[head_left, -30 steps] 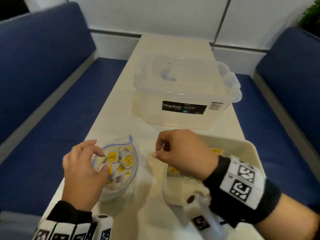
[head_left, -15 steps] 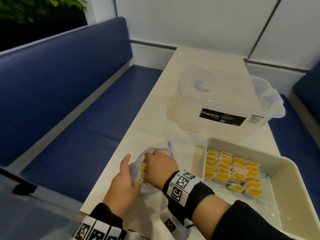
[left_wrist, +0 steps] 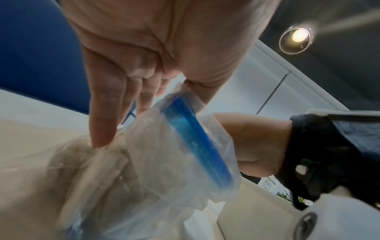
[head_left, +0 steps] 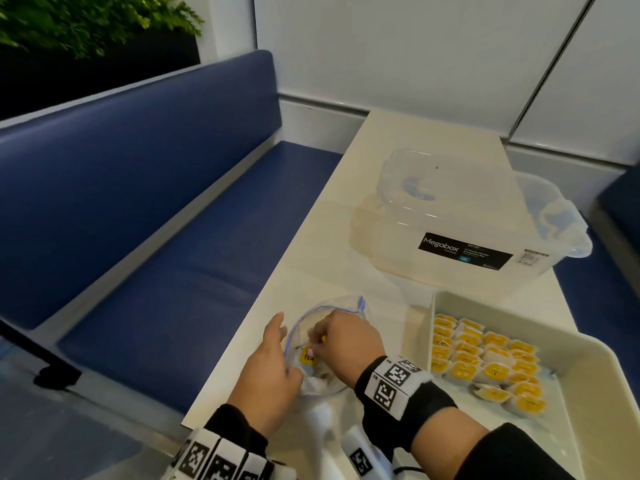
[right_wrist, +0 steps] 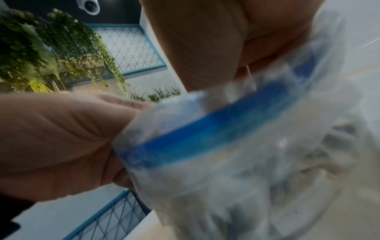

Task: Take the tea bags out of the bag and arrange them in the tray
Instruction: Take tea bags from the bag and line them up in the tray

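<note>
A clear zip bag (head_left: 332,304) with a blue seal strip (left_wrist: 197,141) lies on the table near its left edge, with tea bags inside. My left hand (head_left: 282,341) pinches the bag's rim between thumb and fingers (left_wrist: 164,91) and holds the mouth open. My right hand (head_left: 315,345) reaches into the bag, its curled fingertips pinching a tea bag with a yellow tag (head_left: 307,357). In the blurred right wrist view, the bag (right_wrist: 226,146) hides those fingers. To the right, a white tray (head_left: 588,362) holds several tea bags (head_left: 485,362) in rows.
A clear lidded Megabox container (head_left: 460,220) stands on the table behind the tray and bag. Blue bench seats (head_left: 173,254) run along both sides of the narrow table. The table's left edge is close to the bag.
My right hand moved left from above the tray to the bag and went inside it. My left hand stayed at the bag's rim. The head view swung to the left.
</note>
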`<action>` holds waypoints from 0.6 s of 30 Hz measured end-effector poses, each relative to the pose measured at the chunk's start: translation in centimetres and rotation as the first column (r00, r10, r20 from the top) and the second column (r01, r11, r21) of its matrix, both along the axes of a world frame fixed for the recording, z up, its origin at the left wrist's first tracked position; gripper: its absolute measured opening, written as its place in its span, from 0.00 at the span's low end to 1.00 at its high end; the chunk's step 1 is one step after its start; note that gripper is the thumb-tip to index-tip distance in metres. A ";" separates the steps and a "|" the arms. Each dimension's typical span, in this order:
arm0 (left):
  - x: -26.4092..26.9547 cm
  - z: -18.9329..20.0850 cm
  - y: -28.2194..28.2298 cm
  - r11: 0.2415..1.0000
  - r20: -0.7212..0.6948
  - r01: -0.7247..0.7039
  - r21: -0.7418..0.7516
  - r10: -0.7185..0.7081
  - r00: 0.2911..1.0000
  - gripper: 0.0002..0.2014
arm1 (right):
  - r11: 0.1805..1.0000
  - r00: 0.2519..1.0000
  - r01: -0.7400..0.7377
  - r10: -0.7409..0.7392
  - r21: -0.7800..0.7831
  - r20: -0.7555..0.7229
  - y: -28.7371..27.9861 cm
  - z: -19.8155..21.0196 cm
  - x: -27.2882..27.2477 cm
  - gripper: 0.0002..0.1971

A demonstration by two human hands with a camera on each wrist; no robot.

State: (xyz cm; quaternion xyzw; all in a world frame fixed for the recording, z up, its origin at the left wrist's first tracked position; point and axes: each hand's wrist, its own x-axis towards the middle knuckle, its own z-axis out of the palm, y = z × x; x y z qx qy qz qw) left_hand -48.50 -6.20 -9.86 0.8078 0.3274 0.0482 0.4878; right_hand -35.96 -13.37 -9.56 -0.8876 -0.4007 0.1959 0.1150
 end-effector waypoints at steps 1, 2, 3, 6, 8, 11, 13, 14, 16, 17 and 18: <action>0.1 0.1 0.1 1.000 0.000 -0.001 0.007 0.001 1.000 0.38 | 1.000 1.000 0.002 -0.003 0.011 0.011 -0.2 0.2 0.1 0.08; 0.1 0.1 0.1 1.000 -0.002 0.002 0.019 -0.002 1.000 0.38 | 1.000 1.000 0.007 -0.007 0.026 0.024 -0.5 0.4 0.1 0.09; 0.2 0.1 0.2 0.999 -0.006 0.008 0.037 -0.008 1.000 0.38 | 0.999 0.999 0.014 -0.015 0.048 0.036 -0.7 0.6 0.2 0.09; 0.3 0.1 0.4 0.994 0.012 0.024 0.110 -0.025 1.000 0.40 | 0.995 0.999 0.031 -0.034 0.093 0.034 -1.2 1.1 0.4 0.08; 0.4 0.1 0.5 0.987 0.070 0.018 0.163 -0.029 0.997 0.38 | 0.993 0.999 0.037 -0.038 0.116 0.005 -1.3 1.6 0.5 0.06; 0.6 0.4 0.5 0.974 0.184 -0.020 0.227 -0.023 0.983 0.35 | 0.982 0.999 0.050 -0.051 0.180 0.000 -1.7 2.3 0.9 0.05; 0.7 0.9 0.5 0.963 0.293 -0.081 0.258 0.002 0.956 0.30 | 0.973 0.998 0.065 -0.067 0.219 -0.002 -1.9 3.1 1.2 0.05; 0.7 1.2 0.5 0.955 0.349 -0.116 0.272 0.015 0.937 0.26 | 0.969 0.998 0.069 -0.069 0.236 -0.009 -2.0 3.6 1.3 0.05; 0.7 1.9 0.3 0.936 0.427 -0.173 0.306 0.028 0.904 0.19 | 0.955 0.996 0.084 -0.074 0.283 -0.047 -2.1 4.7 1.6 0.06; 0.8 2.1 0.2 0.931 0.453 -0.186 0.313 0.026 0.891 0.18 | 0.947 0.995 0.096 -0.079 0.308 -0.069 -2.1 5.2 1.6 0.06; 0.8 2.4 0.1 0.932 0.467 -0.184 0.313 0.017 0.884 0.18 | 0.939 0.992 0.110 -0.086 0.327 -0.087 -2.1 5.7 1.6 0.07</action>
